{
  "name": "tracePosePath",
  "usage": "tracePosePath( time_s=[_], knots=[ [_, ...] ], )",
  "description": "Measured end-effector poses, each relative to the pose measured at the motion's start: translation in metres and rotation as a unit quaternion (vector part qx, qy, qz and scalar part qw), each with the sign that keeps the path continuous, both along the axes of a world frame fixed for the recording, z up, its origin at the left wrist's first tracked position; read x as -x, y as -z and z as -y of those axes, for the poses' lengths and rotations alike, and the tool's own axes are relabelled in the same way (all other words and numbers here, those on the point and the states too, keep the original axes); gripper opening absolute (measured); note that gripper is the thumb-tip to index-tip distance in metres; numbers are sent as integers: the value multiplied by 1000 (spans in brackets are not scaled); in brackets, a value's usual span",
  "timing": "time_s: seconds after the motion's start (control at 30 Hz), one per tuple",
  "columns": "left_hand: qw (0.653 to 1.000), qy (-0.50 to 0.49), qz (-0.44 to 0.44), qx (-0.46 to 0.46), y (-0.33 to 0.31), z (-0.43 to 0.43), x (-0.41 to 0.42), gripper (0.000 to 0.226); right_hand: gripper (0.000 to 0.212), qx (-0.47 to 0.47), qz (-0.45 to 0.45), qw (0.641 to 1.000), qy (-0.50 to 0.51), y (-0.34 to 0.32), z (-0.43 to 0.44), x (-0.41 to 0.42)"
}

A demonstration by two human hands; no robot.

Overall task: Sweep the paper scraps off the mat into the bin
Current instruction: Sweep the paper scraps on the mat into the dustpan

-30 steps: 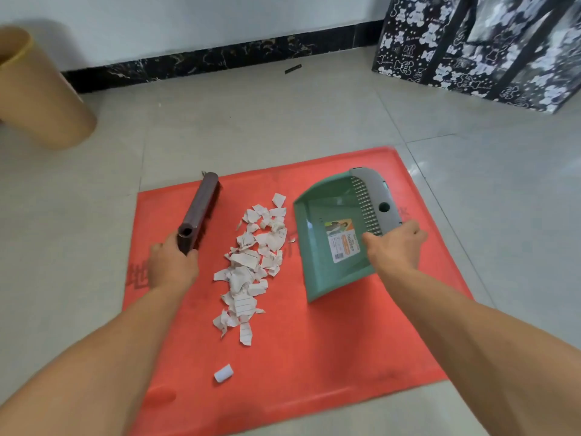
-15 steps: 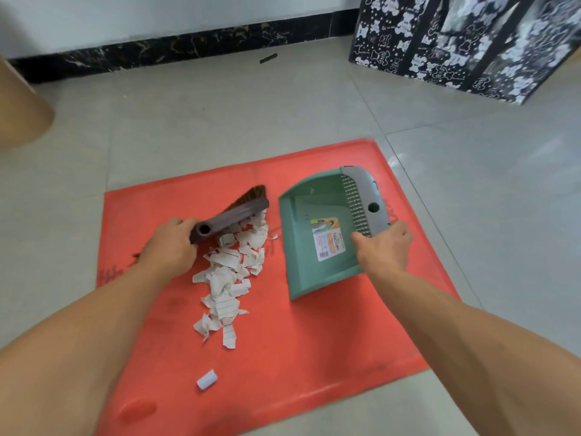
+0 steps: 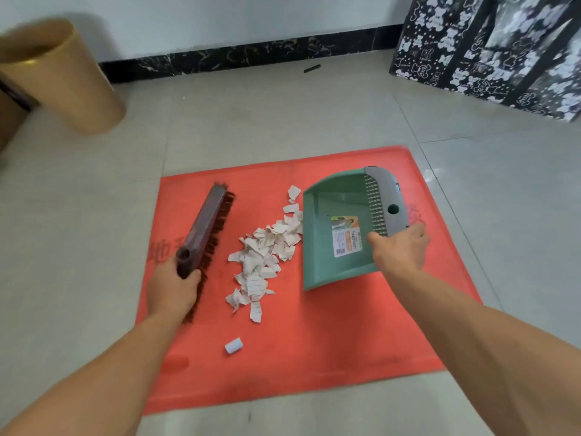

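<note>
A red mat (image 3: 314,357) lies on the tiled floor. A pile of torn paper scraps (image 3: 267,250) sits at its middle, and one small scrap (image 3: 233,345) lies apart nearer me. My left hand (image 3: 173,287) grips the near end of a brown brush (image 3: 204,228), which lies left of the pile with its bristles facing the scraps. My right hand (image 3: 401,250) holds the grey back edge of a green dustpan (image 3: 339,234), whose open lip touches the pile's right side. A tan bin (image 3: 63,77) stands on the floor at the far left.
A black box with a white bear pattern (image 3: 490,48) stands at the far right by the wall. A small dark object (image 3: 312,68) lies on the floor near the black skirting. Bare tiles surround the mat on all sides.
The brush has swung back from across the top of the pile to lie left of it. The scraps now sit closer against the dustpan's lip. The camera has shifted.
</note>
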State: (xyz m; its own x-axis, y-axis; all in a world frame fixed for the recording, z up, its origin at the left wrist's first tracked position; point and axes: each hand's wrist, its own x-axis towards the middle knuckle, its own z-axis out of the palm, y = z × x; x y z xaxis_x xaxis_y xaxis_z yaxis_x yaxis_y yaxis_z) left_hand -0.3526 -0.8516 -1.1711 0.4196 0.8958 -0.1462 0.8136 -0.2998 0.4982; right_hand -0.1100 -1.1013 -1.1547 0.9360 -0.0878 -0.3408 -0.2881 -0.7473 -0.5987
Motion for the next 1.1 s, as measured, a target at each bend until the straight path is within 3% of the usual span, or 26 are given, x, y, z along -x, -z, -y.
tracePosePath(
  time_s=[0.17, 0.27, 0.37, 0.53, 0.77, 0.97, 1.1],
  knots=[
    [968, -232, 23, 93, 21, 51, 33, 33, 68, 5, 0, 1000, -6, -6, -4, 8],
    [950, -289, 18, 115, 28, 79, 38, 43, 69, 11, 2, 1000, -6, -6, -4, 12],
    [940, -309, 22, 144, 22, 100, 20, 49, 68, 8, -1, 1000, -6, -5, -4, 16],
    [909, -345, 123, 199, 23, 105, -22, 50, 66, -5, 2, 1000, -1, -5, 2, 18],
    [881, -376, 187, 216, 26, 91, -57, 53, 66, -12, 4, 1000, 13, 1, 10, 11],
    [881, -366, 209, 216, 23, 84, -63, 54, 65, -3, 2, 1000, 28, 9, 15, 10],
    [899, -331, 203, 203, 17, 73, -58, 48, 65, -2, 1, 1000, 27, 10, 13, 11]
  ],
)
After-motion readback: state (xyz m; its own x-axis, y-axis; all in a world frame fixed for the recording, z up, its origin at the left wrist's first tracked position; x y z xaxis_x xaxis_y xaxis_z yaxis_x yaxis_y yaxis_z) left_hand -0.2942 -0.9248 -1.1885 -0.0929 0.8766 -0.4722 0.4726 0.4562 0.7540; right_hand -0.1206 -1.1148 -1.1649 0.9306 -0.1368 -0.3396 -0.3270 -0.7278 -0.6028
